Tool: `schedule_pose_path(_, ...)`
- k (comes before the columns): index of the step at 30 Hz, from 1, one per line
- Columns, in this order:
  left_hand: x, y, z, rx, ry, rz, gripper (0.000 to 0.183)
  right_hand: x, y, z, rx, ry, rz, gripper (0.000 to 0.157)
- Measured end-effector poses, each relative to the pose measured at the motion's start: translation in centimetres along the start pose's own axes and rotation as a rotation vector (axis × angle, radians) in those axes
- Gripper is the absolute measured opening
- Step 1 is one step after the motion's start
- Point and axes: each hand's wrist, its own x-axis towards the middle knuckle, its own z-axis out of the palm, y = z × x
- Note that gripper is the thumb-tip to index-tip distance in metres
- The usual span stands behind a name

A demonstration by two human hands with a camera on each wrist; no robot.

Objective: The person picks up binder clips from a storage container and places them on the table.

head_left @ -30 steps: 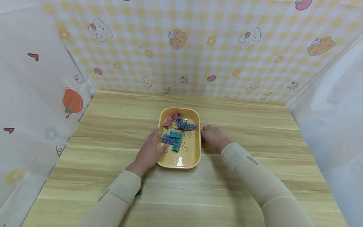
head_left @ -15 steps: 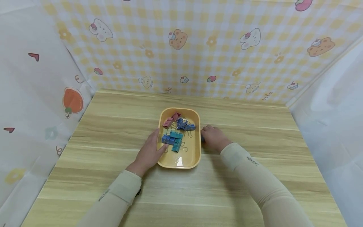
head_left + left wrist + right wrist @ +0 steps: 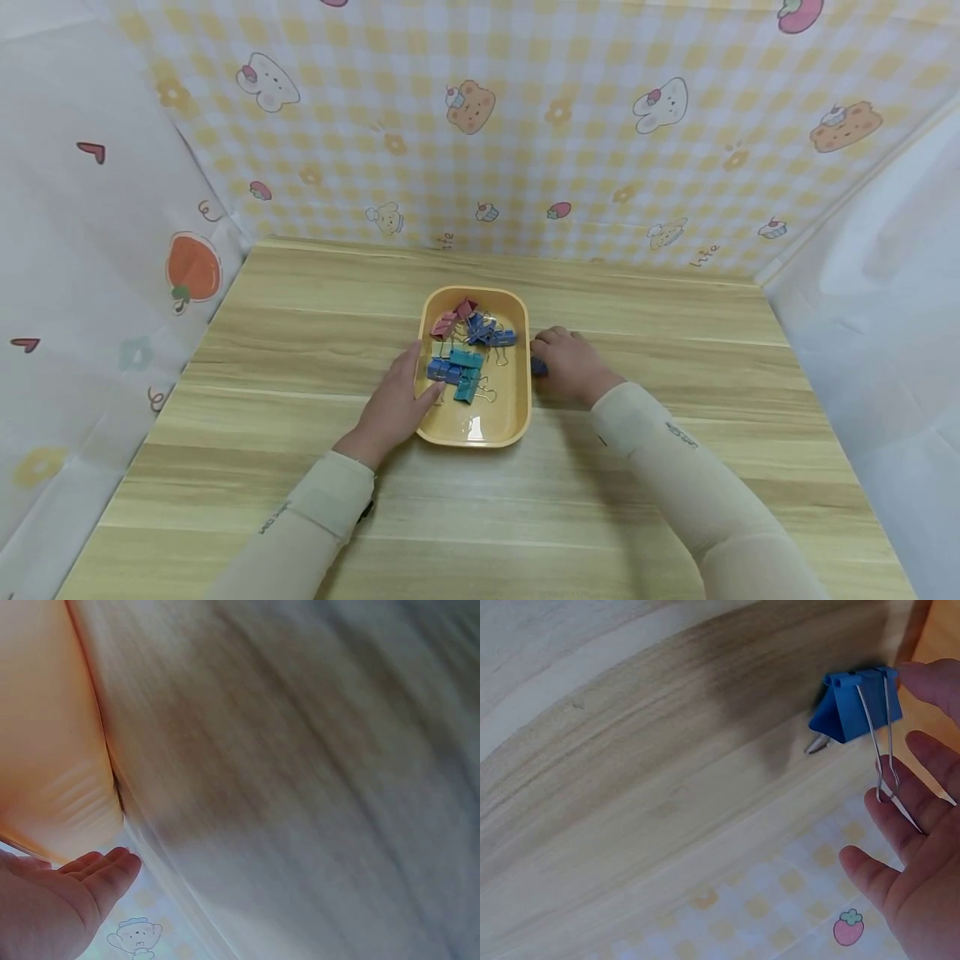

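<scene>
Clip [image 3: 866, 709] beside tray [image 3: 501, 410]

My right hand [image 3: 570, 362] was spread about the blue clip, thumb apart from fingers, on the tray's side toward the counter's [image 3: 667, 333] right edge. My left hand [image 3: 392, 408] lay straight-fingered against the tray's opposite side. The tray sat about midway between the counter's left and right edges, holding red, blue and teal clips [image 3: 467, 358].

A hand could enter the tray [image 3: 504, 412] at its near end — binder clips [image 3: 467, 358] crowd the far and middle parts. The left hand [image 3: 393, 404] bars its left rim, the right hand [image 3: 567, 361] and a blue clip [image 3: 855, 712] its right side; beyond both hands there is room over the tabletop [image 3: 697, 358] — up to the backdrop [image 3: 513, 150] at the far edge.
</scene>
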Motion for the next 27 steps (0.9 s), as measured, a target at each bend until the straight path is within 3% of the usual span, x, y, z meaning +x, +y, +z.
schedule_pose_path(7,0.0,-0.1,0.0,-0.002,-0.001,-0.001,0.079,-0.5,-0.1,-0.8,0.021,0.023,0.041,0.067)
schedule_pose_path(27,0.0,-0.4,0.1,0.001,0.009,0.020,0.080,-1.4,0.1,-3.1,0.010,0.212,0.122,0.080)
